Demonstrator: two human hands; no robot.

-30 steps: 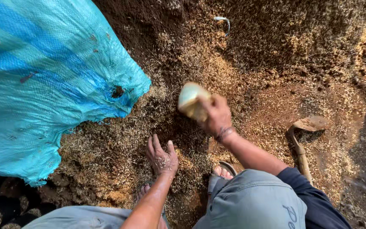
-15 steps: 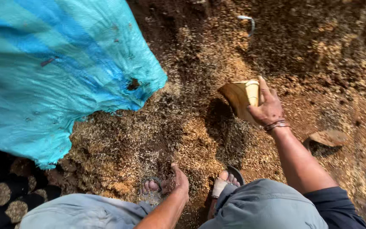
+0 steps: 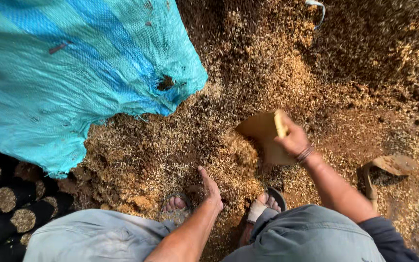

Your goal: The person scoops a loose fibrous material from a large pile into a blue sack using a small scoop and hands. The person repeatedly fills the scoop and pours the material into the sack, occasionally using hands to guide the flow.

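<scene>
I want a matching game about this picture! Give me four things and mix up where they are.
Things:
1. big turquoise woven sack
2. tan scoop-shaped container
3. row of small black soil-filled bags
4. person's left hand

Places:
A. bottom left corner
B. held in the person's right hand, tipped over the husk pile
C. upper left, lying on the husks
D. low in the middle, between the two sandalled feet

Pairs: 1-C, 2-B, 3-A, 4-D

Right hand (image 3: 293, 140) clenched, left hand (image 3: 211, 188) flat, fingers extended.
</scene>
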